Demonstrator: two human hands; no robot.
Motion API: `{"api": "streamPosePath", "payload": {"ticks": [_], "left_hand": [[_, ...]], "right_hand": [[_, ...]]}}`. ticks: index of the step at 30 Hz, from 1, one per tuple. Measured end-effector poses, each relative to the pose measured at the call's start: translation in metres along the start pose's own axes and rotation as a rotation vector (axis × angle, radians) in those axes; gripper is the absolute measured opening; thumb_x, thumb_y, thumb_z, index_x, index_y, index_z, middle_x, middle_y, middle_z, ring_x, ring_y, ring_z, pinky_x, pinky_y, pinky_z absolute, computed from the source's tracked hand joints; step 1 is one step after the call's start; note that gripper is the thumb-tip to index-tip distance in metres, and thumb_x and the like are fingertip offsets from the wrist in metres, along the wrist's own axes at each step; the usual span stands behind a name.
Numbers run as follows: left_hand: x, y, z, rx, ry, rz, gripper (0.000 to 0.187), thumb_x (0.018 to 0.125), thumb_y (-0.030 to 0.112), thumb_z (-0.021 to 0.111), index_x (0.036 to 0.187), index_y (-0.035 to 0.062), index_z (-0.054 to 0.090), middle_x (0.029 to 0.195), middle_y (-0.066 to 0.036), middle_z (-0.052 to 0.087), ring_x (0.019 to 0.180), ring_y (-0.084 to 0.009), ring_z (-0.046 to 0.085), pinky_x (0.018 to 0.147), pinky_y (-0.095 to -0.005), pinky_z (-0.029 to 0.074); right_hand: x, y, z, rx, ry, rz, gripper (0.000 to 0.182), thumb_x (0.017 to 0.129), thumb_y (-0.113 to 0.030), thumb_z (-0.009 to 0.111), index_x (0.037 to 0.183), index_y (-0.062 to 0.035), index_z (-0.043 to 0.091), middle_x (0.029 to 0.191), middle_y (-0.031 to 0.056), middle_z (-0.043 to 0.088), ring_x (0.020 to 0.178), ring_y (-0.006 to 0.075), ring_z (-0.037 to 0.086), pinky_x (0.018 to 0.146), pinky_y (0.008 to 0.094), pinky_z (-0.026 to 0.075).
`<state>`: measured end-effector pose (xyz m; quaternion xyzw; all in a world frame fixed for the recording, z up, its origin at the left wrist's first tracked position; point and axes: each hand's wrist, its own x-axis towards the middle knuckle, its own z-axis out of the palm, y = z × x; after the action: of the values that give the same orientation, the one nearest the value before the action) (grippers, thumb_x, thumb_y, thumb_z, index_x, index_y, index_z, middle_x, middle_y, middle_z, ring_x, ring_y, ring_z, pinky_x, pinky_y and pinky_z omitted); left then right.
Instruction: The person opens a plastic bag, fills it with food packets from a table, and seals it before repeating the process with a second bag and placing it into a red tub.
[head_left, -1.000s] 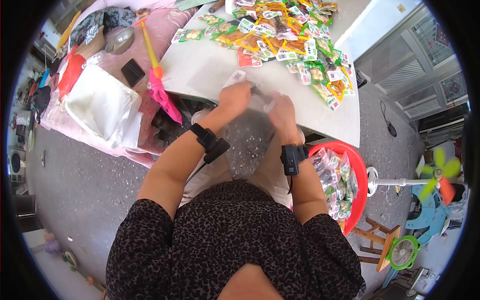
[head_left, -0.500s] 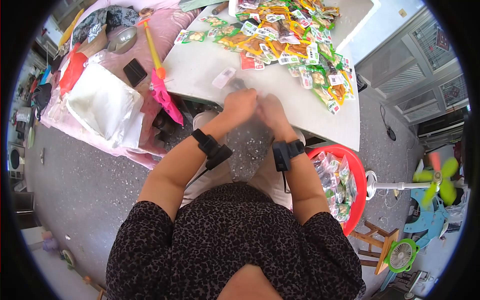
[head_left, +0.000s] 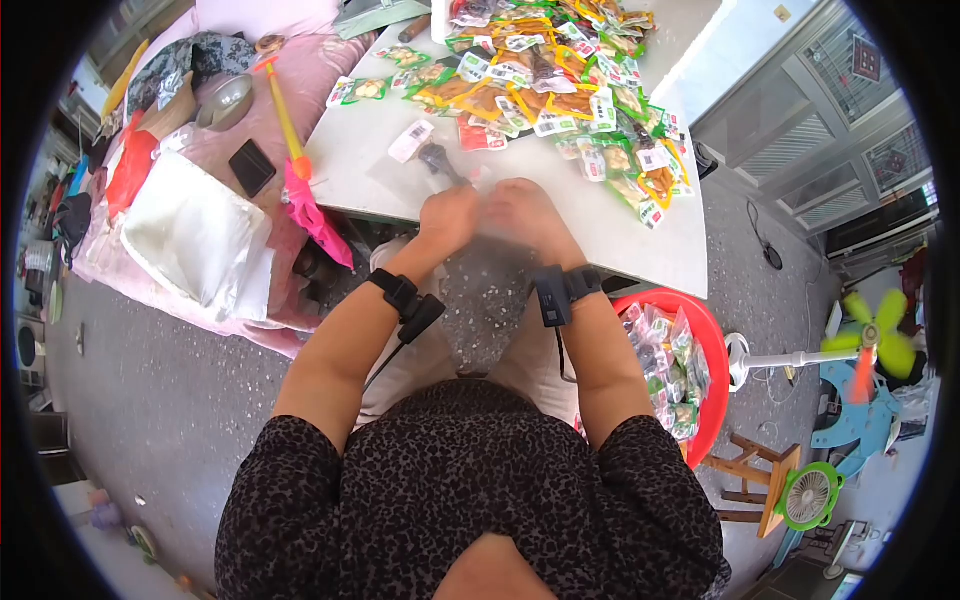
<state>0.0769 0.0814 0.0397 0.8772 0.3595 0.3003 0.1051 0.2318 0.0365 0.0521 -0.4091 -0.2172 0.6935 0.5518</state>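
Note:
A clear plastic bag [head_left: 436, 162] with a dark item inside and a white label rests at the front edge of the white table [head_left: 370, 140]. My left hand [head_left: 449, 217] is closed on the near end of this bag. Just to its right is my right hand [head_left: 528, 212], fingers curled in, the fingertips smeared by motion. Whatever it grips is hidden by the blur. Past both hands lies a heap of small food packets [head_left: 550, 85], several with yellow or green edges and white labels.
A red tub [head_left: 712, 400] holding several packets stands on the floor at right, near a white fan stand [head_left: 790, 358]. To the left, a pink-covered surface [head_left: 100, 250] bears a white sheet [head_left: 195, 220], a phone-like black object [head_left: 252, 167] and a yellow-handled swatter [head_left: 285, 120].
My hands have drawn slightly apart, the left hand shifting left with the plastic bag. The whole view has also shifted a little. The heap of packets looks unchanged.

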Motion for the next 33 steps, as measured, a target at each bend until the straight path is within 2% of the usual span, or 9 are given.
{"api": "streamPosePath", "payload": {"ticks": [5,11,13,15,17,20,25,27,33], "left_hand": [[-0.004,-0.002,0.007,0.058,0.132,0.132,0.005,0.068,0.009,0.049,0.066,0.0050,0.046,0.060,-0.011,0.049,0.054,-0.0298,0.050,0.049,-0.0411,0.039],[-0.005,0.001,0.008,0.164,0.197,0.159,0.005,0.062,0.010,0.050,0.060,0.0079,0.047,0.058,-0.007,0.048,0.055,-0.0247,0.051,0.049,-0.0368,0.039],[-0.005,0.001,0.007,0.153,0.187,0.156,0.004,0.063,0.010,0.050,0.062,0.0075,0.047,0.059,-0.007,0.048,0.056,-0.0254,0.051,0.051,-0.0372,0.038],[-0.006,0.000,0.007,0.122,0.135,0.134,0.004,0.067,0.010,0.049,0.068,0.0066,0.048,0.062,-0.009,0.047,0.058,-0.0270,0.049,0.054,-0.0381,0.038],[-0.006,-0.001,0.008,0.107,0.162,0.153,0.004,0.067,0.010,0.050,0.069,0.0068,0.048,0.062,-0.008,0.047,0.058,-0.0269,0.049,0.054,-0.0381,0.038],[-0.006,-0.001,0.008,0.125,0.178,0.156,0.005,0.063,0.010,0.051,0.065,0.0082,0.047,0.061,-0.007,0.047,0.059,-0.0252,0.050,0.053,-0.0375,0.037],[-0.005,0.000,0.009,0.115,0.178,0.145,0.004,0.062,0.009,0.050,0.063,0.0093,0.046,0.060,-0.006,0.047,0.061,-0.0244,0.051,0.053,-0.0373,0.037],[-0.006,-0.003,0.012,0.111,0.156,0.133,0.003,0.062,0.009,0.050,0.062,0.0094,0.046,0.060,-0.006,0.047,0.061,-0.0246,0.051,0.053,-0.0373,0.037],[-0.006,-0.006,0.012,0.143,0.168,0.162,0.005,0.064,0.008,0.051,0.068,0.0075,0.048,0.061,-0.007,0.048,0.060,-0.0245,0.051,0.051,-0.0366,0.038]], "right_hand": [[0.028,-0.027,-0.064,-0.487,0.151,-0.595,0.010,0.070,-0.001,0.053,0.080,-0.0028,0.050,0.075,0.0081,0.055,0.067,0.0199,0.056,0.058,0.0280,0.045],[0.000,-0.115,-0.109,-0.233,0.525,-0.842,0.001,0.070,-0.002,0.047,0.068,-0.0019,0.047,0.058,0.0078,0.050,0.044,0.0126,0.044,0.037,0.0212,0.034],[-0.007,-0.137,-0.159,-0.460,0.700,-0.855,0.006,0.068,-0.005,0.047,0.068,0.0001,0.049,0.059,0.0097,0.051,0.045,0.0145,0.047,0.040,0.0239,0.037],[0.006,-0.147,-0.246,-1.133,1.161,-0.920,0.010,0.068,-0.008,0.047,0.065,0.0007,0.050,0.058,0.0093,0.052,0.047,0.0156,0.048,0.043,0.0269,0.038],[0.011,-0.149,-0.267,-1.306,1.324,-0.811,0.012,0.068,-0.011,0.048,0.064,0.0008,0.051,0.059,0.0085,0.053,0.048,0.0161,0.049,0.045,0.0287,0.039],[0.000,-0.158,-0.251,-0.774,1.135,-0.496,0.014,0.069,-0.014,0.049,0.065,-0.0001,0.053,0.061,0.0064,0.054,0.048,0.0159,0.049,0.048,0.0299,0.041],[-0.009,-0.162,-0.216,-0.621,0.929,-0.458,0.013,0.074,-0.012,0.050,0.070,0.0001,0.049,0.061,0.0054,0.048,0.049,0.0131,0.047,0.038,0.0227,0.036],[-0.005,-0.170,-0.192,0.197,0.825,-0.253,0.009,0.076,-0.010,0.053,0.079,-0.0034,0.048,0.069,0.0039,0.045,0.058,0.0126,0.048,0.037,0.0184,0.035],[0.011,-0.156,-0.185,-0.548,1.175,-0.438,0.021,0.068,-0.013,0.055,0.082,0.0010,0.050,0.073,0.0102,0.052,0.061,0.0177,0.052,0.048,0.0248,0.041]]}}
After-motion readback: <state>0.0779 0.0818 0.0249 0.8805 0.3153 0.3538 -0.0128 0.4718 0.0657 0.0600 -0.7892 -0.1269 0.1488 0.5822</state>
